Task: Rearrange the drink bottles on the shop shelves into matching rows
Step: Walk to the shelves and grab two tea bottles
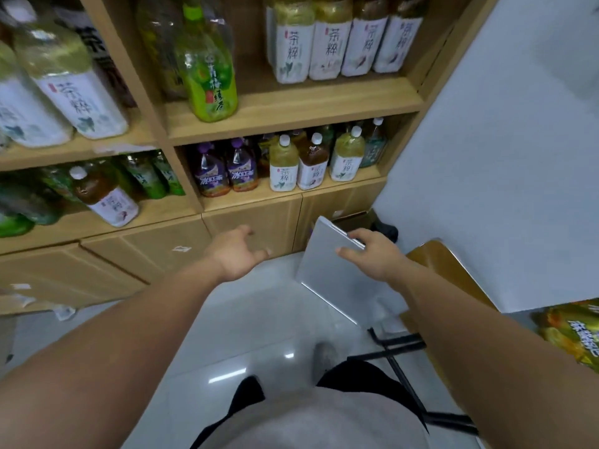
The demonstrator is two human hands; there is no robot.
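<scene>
the left hand [238, 254] hangs in front of the cupboard doors under the lower shelf, fingers loosely spread, holding nothing; the right hand [372, 254] grips the top edge of a grey panel [327, 264], fingers curled over it, its lower end down by the floor; the drinks are all on the shelves, none in hand.

what i'd worry about: the brown tea bottle [103, 196] at the front edge of the lower left shelf, alone among green bottles [149, 176], looks easy to knock off with a careless reach; the tall green bottle [207, 76] sits right at the front edge of the upper middle shelf, same danger; with one hand tied up by the panel, any bottle gets moved single-handed, and the panel could slip onto the tiles; the chair [453, 270] just beside the right arm crowds that side.

writing: the white-label bottles [71, 92] on the upper left shelf read 茶粹; the green one seems to say 青梅绿茶, though it is blurred; the purple bottles [227, 170] at the left end of the lower middle shelf read 冰红茶; the mixed pale and brown bottles [312, 166] next to them, and the four-bottle row [346, 43] above, read 茶粹; the yellow packet [573, 332] at far right is too cut off to read.
</scene>
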